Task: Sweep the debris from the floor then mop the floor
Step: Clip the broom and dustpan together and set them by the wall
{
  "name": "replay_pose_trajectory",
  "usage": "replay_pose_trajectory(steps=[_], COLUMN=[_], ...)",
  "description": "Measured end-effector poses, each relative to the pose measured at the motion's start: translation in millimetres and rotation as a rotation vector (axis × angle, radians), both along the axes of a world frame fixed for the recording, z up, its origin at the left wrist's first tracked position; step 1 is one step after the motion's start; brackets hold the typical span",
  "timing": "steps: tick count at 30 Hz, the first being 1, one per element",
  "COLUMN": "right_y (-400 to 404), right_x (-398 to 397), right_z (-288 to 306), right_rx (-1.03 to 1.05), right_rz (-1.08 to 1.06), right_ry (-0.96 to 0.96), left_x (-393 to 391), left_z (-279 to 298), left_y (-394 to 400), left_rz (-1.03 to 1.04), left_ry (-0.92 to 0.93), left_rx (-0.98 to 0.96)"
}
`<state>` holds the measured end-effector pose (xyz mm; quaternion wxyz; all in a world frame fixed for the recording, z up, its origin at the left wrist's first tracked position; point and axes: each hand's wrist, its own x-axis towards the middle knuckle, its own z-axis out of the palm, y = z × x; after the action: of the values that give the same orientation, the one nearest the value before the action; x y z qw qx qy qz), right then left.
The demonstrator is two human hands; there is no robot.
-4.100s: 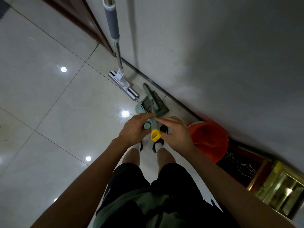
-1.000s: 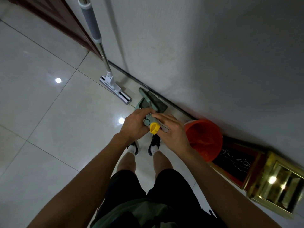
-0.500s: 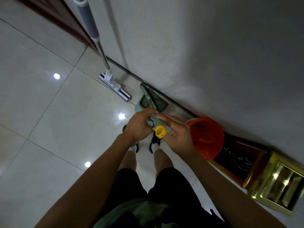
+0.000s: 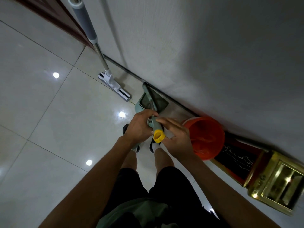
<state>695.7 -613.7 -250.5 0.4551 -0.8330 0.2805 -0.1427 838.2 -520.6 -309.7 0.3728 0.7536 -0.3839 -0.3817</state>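
I stand over a green broom and dustpan set (image 4: pixel 150 100) that rests on the floor by the wall. Its green handle with a yellow cap (image 4: pixel 158 136) rises toward me. My left hand (image 4: pixel 139 127) is closed around a green handle at the clip beside it. My right hand (image 4: pixel 175 137) grips the yellow-capped handle just below the cap. The two handles sit side by side between my hands. A flat mop (image 4: pixel 113 85) with a grey grip leans against the wall, its white head on the tiles.
An orange bucket (image 4: pixel 205 137) stands right of my feet against the wall. Beyond it are a dark marble-patterned base (image 4: pixel 236 157) and a gold metal box (image 4: pixel 279 183). Glossy pale tiles (image 4: pixel 49 112) spread to the left. A dark red door frame (image 4: pixel 54 17) is at the top left.
Both hands have kept working at the handle tops. The yellow-capped handle has tilted slightly down and right over the last second. The camera has shifted a little.
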Motion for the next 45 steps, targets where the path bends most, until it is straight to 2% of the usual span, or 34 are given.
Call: replay_pose_trajectory(steps=[5,12,15,18,45], right_y=[6,11,11,8,10], right_x=[1,0,5,2,1], right_z=[4,6,15,19,22], right_rx=[-0.123,-0.190,-0.147,-0.107,-0.119], right_rz=[0.046,0.046,-0.013,-0.011,-0.057], right_ry=[-0.043,-0.098,-0.145,-0.106,-0.170], left_x=[1,2,8,4,4], left_z=[-2,0,-2,-1,-3], left_y=[8,16,12,9,1], left_rz=[-0.020,-0.048,-0.070,-0.058,-0.065], left_ry=[0.011,-0.010,-0.041,-0.029,-0.031], left_rx=[-0.009,0.017,0.049,0.064,0.110])
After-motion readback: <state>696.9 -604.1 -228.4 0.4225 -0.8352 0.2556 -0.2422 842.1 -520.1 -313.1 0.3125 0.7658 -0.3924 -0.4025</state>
